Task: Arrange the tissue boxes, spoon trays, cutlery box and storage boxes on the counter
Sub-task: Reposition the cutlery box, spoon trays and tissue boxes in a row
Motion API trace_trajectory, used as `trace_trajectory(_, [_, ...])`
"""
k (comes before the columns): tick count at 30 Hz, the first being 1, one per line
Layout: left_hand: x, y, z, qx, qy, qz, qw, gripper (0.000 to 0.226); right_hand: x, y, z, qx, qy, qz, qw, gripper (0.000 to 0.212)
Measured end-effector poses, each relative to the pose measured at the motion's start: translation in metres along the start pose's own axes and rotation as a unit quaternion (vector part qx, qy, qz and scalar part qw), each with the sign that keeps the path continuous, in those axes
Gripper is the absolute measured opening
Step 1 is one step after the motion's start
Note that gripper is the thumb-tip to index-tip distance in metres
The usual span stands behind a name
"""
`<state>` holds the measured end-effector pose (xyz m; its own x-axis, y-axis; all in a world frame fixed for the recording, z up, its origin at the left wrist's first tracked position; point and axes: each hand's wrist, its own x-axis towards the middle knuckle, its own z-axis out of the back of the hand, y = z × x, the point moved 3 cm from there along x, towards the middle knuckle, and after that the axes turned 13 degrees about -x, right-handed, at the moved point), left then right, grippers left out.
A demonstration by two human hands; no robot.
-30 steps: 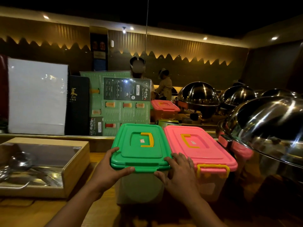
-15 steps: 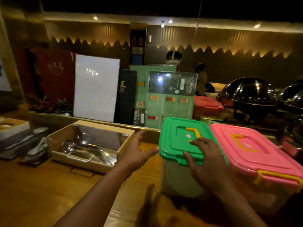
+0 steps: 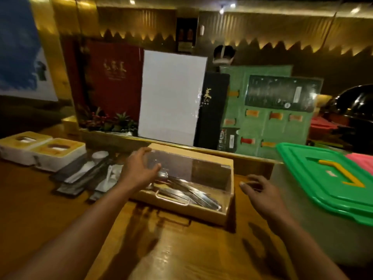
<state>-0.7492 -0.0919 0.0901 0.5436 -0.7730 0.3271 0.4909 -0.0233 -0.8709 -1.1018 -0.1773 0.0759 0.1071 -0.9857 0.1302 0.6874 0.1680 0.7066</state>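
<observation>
A wooden cutlery box with a clear lid and metal cutlery inside sits mid-counter. My left hand rests with spread fingers against its left end. Just off its right end hovers my right hand, open and holding nothing. The green-lidded storage box stands at the right, with a sliver of the pink-lidded box behind it. Two white tissue boxes with yellow tops lie at the far left. Dark spoon trays with white spoons lie between the tissue boxes and the cutlery box.
Upright menus lean on a raised ledge behind the counter: a red one, a white board, a black one, green ones. A small plant sits by the ledge. A dark dome lid is at far right.
My view and both hands have swung left, off the green storage box. The left hand has reached the cutlery box's left end; the right hand now hovers by its right end.
</observation>
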Motion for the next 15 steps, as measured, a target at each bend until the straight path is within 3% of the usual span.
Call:
trace_trajectory(8, [0.044, 0.061, 0.016, -0.027, 0.024, 0.071, 0.997, 0.061, 0.001, 0.014, -0.07, 0.123, 0.039, -0.152, 0.98, 0.064])
trace_trajectory(12, [0.052, 0.082, 0.014, -0.084, 0.047, 0.146, 0.985, 0.069, -0.001, 0.018, -0.074, 0.1, 0.043, -0.141, 0.984, 0.068])
trace_trajectory(15, [0.058, 0.09, 0.011, -0.121, 0.068, 0.183, 0.973, 0.059, -0.004, 0.019, -0.078, 0.049, 0.059, -0.1, 0.992, 0.075])
